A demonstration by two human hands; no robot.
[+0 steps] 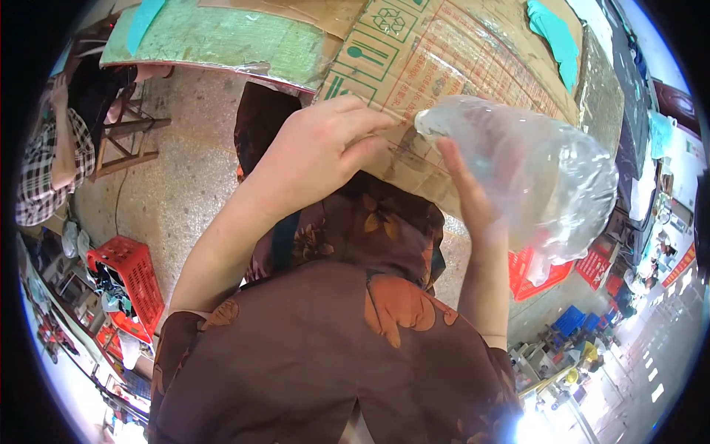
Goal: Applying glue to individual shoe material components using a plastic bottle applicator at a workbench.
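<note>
A clear, puffed-out plastic bag (551,174) stands up over the right part of a flattened-looking cardboard surface (414,70). My right hand (471,189) holds the bag, its thumb along the near side; its other fingers are only dimly seen through the film. The bag's narrow whitish end (423,122) points toward my left hand. Just left of that end, my left hand (336,137) hovers over the cardboard edge, apart from the bag. Its fingers are half bent, with a gap between thumb and forefinger and nothing visible in them.
Turquoise pieces (555,41) lie on the cardboard's right side. A worn green board (222,44) adjoins it at left. Red plastic baskets (140,285) stand on the floor at both sides. A person in a checked garment (70,159) sits far left beside a wooden stool (129,140).
</note>
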